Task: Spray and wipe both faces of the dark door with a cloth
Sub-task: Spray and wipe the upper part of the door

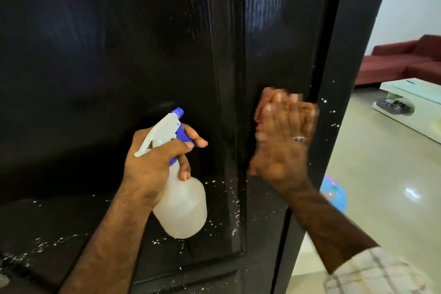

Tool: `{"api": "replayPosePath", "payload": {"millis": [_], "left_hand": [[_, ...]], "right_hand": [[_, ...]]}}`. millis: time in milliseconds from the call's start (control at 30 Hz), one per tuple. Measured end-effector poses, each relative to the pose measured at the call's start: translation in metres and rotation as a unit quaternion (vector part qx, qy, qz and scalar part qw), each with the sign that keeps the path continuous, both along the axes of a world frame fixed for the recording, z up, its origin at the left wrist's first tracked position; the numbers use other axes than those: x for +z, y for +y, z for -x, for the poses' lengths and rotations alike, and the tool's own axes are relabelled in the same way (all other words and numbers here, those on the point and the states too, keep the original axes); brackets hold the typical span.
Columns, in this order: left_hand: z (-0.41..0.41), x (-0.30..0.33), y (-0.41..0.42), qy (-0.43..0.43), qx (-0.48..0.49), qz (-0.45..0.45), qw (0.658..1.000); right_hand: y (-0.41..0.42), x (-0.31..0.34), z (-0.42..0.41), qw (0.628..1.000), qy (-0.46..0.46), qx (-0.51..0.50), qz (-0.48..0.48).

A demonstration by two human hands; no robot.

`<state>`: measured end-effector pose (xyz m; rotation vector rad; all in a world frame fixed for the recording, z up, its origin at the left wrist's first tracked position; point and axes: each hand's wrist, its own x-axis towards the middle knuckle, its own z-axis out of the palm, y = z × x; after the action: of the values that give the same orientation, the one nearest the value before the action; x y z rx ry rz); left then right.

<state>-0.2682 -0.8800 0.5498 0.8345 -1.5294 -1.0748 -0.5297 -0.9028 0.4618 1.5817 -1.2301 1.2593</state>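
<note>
The dark glossy door (107, 55) fills most of the view, with white droplets speckling its lower panel and its right edge. My left hand (152, 164) grips the neck of a translucent spray bottle (183, 207) that has a white and blue trigger head. Its nozzle points at the door and a finger lies over the trigger. My right hand (281, 141), blurred by motion and wearing a ring, presses flat against the door's right stile near the edge, fingers pointing up. No cloth shows clearly under that hand.
Past the door's right edge lies a shiny tiled floor (386, 198). A red sofa (405, 59) and a low white table (410, 100) stand farther back. A blue ball-like object (334, 196) sits on the floor close to the door edge.
</note>
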Motion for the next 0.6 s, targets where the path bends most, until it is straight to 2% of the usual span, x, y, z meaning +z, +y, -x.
{"api": "replayPosePath", "payload": {"millis": [100, 200, 300, 400, 467, 533, 600], "left_hand": [[0.012, 0.000, 0.000, -0.022, 0.003, 0.004, 1.000], [0.022, -0.001, -0.002, -0.018, 0.005, 0.007, 1.000], [0.026, -0.006, -0.001, -0.014, 0.023, 0.012, 1.000], [0.024, -0.008, -0.002, -0.017, 0.024, 0.012, 1.000], [0.023, -0.008, -0.001, -0.016, 0.020, 0.016, 1.000], [0.022, -0.008, 0.000, -0.021, 0.025, 0.017, 0.999], [0.024, -0.008, -0.001, -0.025, 0.025, 0.013, 0.999]], "right_hand": [[-0.002, 0.018, 0.023, 0.992, -0.123, -0.018, -0.009], [-0.004, 0.042, -0.010, 0.987, -0.161, -0.011, 0.008], [-0.005, 0.029, -0.033, 0.996, -0.085, 0.034, 0.007], [0.003, -0.013, -0.001, 0.999, 0.048, 0.016, -0.018], [0.009, -0.020, 0.031, 0.996, 0.084, -0.005, -0.019], [0.006, 0.004, 0.045, 0.999, 0.040, -0.009, -0.013], [-0.002, 0.045, 0.032, 0.997, -0.075, -0.008, 0.004]]}}
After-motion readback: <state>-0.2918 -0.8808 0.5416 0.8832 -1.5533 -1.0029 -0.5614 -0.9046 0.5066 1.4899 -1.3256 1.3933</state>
